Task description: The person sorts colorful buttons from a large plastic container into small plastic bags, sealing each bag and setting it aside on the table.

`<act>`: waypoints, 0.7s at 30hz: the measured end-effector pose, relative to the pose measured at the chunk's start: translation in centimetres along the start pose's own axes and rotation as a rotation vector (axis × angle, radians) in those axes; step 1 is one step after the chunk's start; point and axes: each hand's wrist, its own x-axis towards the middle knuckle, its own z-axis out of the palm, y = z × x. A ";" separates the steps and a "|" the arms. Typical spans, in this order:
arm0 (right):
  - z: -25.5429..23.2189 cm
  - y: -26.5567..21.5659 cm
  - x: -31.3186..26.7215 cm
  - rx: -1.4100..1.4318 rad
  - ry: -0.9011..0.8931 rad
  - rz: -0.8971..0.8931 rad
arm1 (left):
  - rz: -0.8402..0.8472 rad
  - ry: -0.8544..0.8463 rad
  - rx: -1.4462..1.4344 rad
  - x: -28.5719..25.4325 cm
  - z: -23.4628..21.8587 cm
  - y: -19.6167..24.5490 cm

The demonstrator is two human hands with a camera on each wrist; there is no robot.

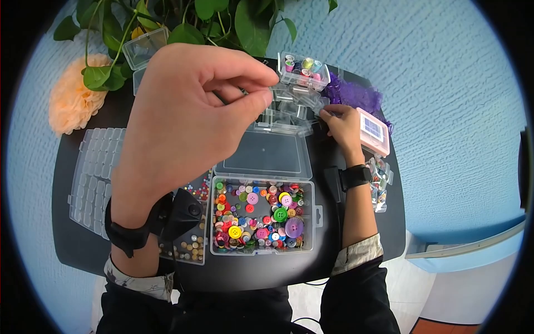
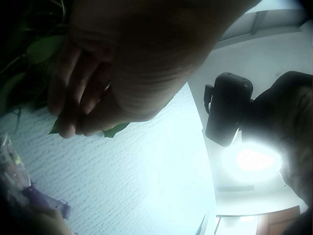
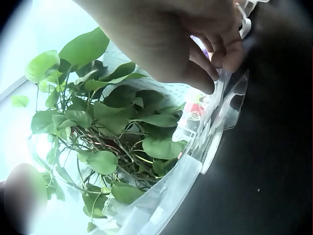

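My left hand is raised high and close to the head camera, above the table. Its fingers are loosely bent, the thumb and index tips a little apart, and nothing shows between them. In the left wrist view its fingers hang against the blue wall. At the back right of the table, my right hand pinches a clear plastic box at the edge of a pile of small clear boxes. In the right wrist view its thumb and fingertips close on the clear plastic edges.
An open case of colourful buttons lies front centre, beside a case of beads. A lidded compartment tray is left. Behind stand a box of thread spools, leafy plants and purple netting. A pink box sits right.
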 end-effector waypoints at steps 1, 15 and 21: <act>0.0 0.1 0.1 -0.009 0.007 0.025 | 0.013 -0.006 0.007 0.0 0.0 0.0; 1.2 1.1 0.2 -0.212 0.138 -0.040 | 0.082 0.005 0.056 -0.1 0.3 -0.4; 1.2 1.3 0.4 0.019 0.233 -0.047 | 0.043 -0.008 0.066 -0.1 0.3 -0.2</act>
